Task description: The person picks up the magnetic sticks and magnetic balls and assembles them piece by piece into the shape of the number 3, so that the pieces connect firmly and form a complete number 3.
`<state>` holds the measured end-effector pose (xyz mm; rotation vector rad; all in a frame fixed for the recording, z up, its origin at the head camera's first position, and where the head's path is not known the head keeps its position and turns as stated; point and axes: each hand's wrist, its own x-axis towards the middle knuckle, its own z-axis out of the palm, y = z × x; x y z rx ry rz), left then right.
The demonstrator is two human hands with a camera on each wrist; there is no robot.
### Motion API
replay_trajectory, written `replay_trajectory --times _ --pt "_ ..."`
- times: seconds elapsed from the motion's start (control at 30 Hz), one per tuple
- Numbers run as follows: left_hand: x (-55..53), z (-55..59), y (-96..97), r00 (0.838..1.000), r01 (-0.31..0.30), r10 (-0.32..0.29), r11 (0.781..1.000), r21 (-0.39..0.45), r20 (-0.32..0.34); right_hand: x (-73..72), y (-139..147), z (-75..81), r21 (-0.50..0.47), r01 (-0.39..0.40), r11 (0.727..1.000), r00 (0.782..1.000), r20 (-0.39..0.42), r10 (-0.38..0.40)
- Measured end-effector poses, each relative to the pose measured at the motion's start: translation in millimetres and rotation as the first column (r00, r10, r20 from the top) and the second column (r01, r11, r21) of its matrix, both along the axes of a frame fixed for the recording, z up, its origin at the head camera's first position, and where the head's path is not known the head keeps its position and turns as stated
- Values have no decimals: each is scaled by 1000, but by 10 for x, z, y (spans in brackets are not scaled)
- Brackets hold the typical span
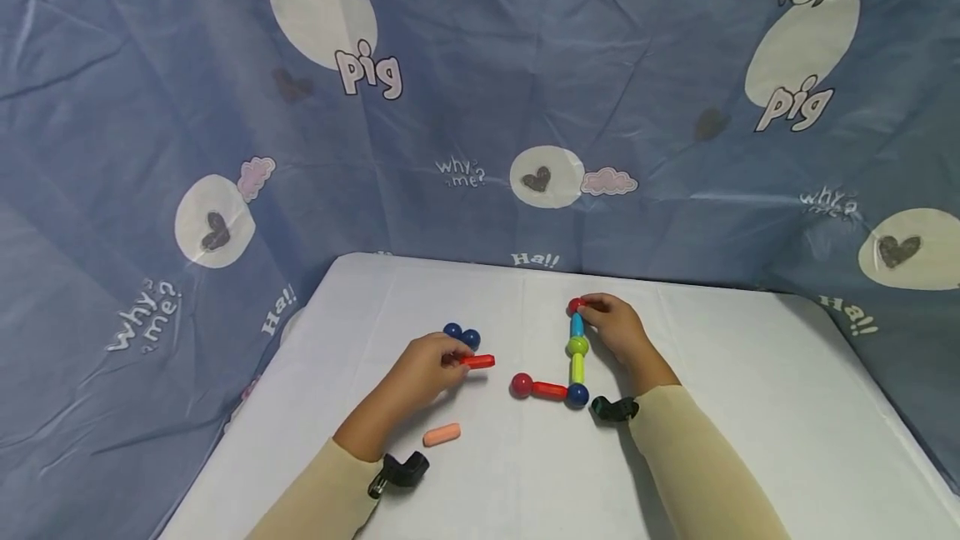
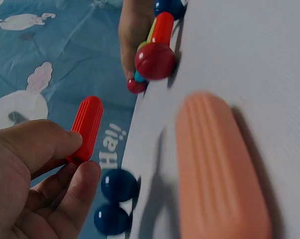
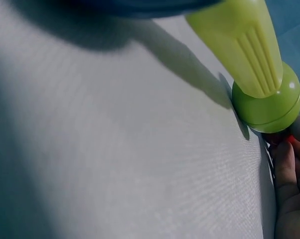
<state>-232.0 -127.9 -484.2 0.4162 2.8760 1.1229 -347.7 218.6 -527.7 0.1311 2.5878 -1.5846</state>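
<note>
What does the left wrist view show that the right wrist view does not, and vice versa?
Left wrist only: the left hand pinching a red stick, an orange stick and two loose blue balls.
Right wrist only: the grooves on the green stick and the seam round the green ball.
Both: that stick and ball, the right hand and the white table.

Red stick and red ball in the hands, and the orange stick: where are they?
Held red stick [image 2: 89,123], left wrist view: its ribbed side.
Held red ball [image 1: 574,305], head view: its uncovered side.
Orange stick [image 1: 442,435], head view: middle of its top.
</note>
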Motion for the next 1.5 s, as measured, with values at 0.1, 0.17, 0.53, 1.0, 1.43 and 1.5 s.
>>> replay_trajectory --times 0.1,0.17,0.53,1.0,1.43,1.5 --pt "-88 18 123 999 34 -34 999 -1 -7 13 14 -17 -1 6 1000 1000 7 -6" --pt "-147 32 192 999 44 -44 999 -3 -12 17 18 -30 0 2 1000 1000 7 -2" --pt "-537 183 493 999 -12 11 1000 7 42 0 6 -15 -8 23 1000 999 45 -22" --pt "-1029 202 935 988 -89 94 995 -47 121 -26 16 -51 12 3 1000 1000 11 -3" --pt "-1248 49 1302 982 -122 137 985 -122 128 -13 26 -52 7 5 1000 1000 -1 -5" --pt "-1257 28 1345 981 -131 147 983 -128 125 -10 23 -40 17 6 1000 1000 -9 -5"
